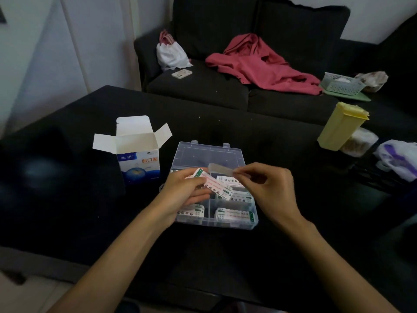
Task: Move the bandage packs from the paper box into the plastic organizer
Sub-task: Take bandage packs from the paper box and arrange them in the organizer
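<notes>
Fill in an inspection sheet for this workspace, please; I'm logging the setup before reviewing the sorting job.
Surface: black cloth-covered table, dimly lit.
Job's things: paper box upright, flaps open, left of the plastic organizer; the organizer's lid is open and bandage packs lie in its compartments.
Clutter: yellow container, a clear tub and a plastic bag at the table's right.
Hands: left hand grips a bundle of packs over the organizer; right hand pinches a single strip.
Cables: nothing seen.
Surroundings: dark sofa behind, with a red garment, white bag, phone and green basket.
</notes>
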Demonstrator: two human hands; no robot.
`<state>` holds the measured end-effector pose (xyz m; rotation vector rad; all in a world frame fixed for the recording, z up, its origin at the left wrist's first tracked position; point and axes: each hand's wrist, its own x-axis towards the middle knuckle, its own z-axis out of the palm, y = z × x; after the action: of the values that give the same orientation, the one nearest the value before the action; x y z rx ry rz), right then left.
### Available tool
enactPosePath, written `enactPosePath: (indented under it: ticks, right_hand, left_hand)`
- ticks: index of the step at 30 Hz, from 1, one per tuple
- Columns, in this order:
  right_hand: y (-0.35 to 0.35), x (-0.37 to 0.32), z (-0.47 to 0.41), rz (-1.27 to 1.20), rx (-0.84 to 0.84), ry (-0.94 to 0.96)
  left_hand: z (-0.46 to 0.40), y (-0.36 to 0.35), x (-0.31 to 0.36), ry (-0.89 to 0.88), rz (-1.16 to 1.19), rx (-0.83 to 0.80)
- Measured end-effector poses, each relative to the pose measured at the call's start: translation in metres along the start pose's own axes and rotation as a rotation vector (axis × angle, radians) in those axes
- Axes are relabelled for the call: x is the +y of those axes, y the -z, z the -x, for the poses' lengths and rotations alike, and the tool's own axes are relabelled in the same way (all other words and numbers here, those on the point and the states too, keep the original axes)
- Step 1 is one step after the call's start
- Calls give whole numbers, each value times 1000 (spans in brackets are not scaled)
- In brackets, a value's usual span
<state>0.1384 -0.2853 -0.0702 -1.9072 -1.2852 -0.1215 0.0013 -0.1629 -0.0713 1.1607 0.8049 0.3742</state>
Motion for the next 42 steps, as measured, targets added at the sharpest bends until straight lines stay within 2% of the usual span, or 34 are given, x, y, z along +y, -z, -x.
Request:
enactPosePath:
  ticks: [2, 4, 7, 11, 14, 18, 19, 22, 25, 28, 30, 32, 35, 38, 42]
  right_hand:
    - [-1, -1, 2, 213, 25, 278]
    - [-3, -2, 1, 346, -3, 400]
    - [-4, -4, -2, 430, -72, 428]
    - [-6, -4, -3, 409, -150, 397]
    - [-9, -3, -1, 282, -198, 264]
    - [-3, -15, -6, -388, -182, -293]
    - [-2, -15, -7, -450, -196, -377]
    - [-3, -14, -6, -490, -288, -478]
    - [0, -11, -7, -605, -311, -569]
    - [3, -2, -10, -571, -361, -653]
    - [8, 5, -11, -509, -374, -672]
    - [15, 13, -12, -442, -385, -645]
    - [19, 19, -9, -310, -494, -563]
    - [14, 21, -5, -219, -621, -511]
    - [9, 22, -3, -139, -685, -452]
  left_hand:
    - [1, 0, 2, 23, 98, -47]
    - [2, 0, 4, 50, 225, -103]
    - [3, 2, 7, 58, 307, -126]
    - [4, 0, 5, 1, 160, -50]
    - [3, 0, 3, -39, 76, -9]
    - [4, -1, 3, -76, 20, -27]
    - [5, -2, 2, -90, -2, -42]
    - [5, -4, -1, -121, -76, -67]
    - [4, -4, 1, -69, -56, -71]
    - [3, 0, 2, -16, -18, -73]
    - [1, 4, 1, -35, -39, -19]
    - [-1, 8, 1, -74, -56, 60]
    - [-4, 10, 3, -103, -17, 146]
    - [-4, 9, 4, -104, -2, 178]
    - [-4, 7, 3, -96, -9, 184]
